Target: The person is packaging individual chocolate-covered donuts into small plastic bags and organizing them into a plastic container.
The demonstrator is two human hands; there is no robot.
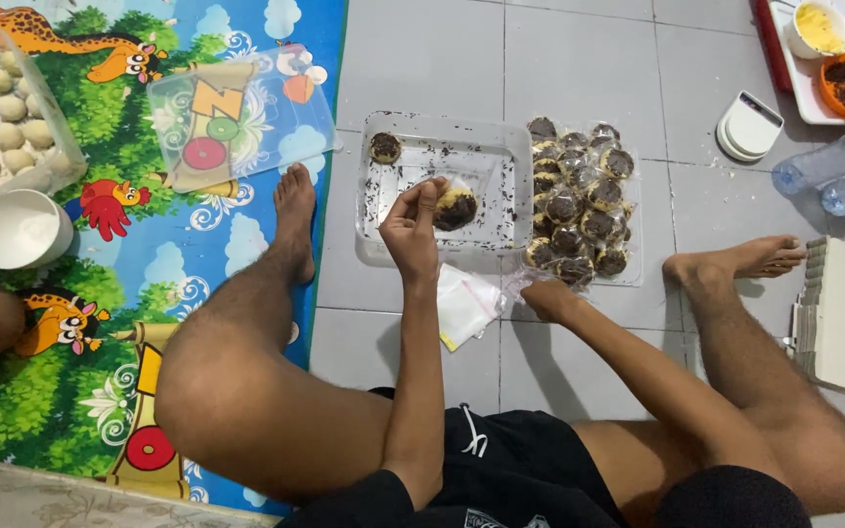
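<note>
Two bare hands work over a grey tiled floor [579, 59]. The left hand [413, 220] has its grip pinched closed on a chocolate-sprinkled bun [456, 207] wrapped in clear film, held just above the clear plastic tray [383, 240]. Inside that tray one more bun [384, 148] sits in the far left corner; the rest of its bottom is bare but for crumbs. The right hand [545, 293] rests low at the near edge of the pile of wrapped buns [579, 200], which touches the tray's right wall; whether its grip holds anything I cannot tell. A small plastic bag [466, 303] lies on the floor between the two forearms, just beside the tray's near rim. Left of the tray, a clear lid [237, 117] lies on the picture mat [51, 391], whose edge runs close along the left foot [293, 210]. Open tiles lie beyond the tray's far rim.
</note>
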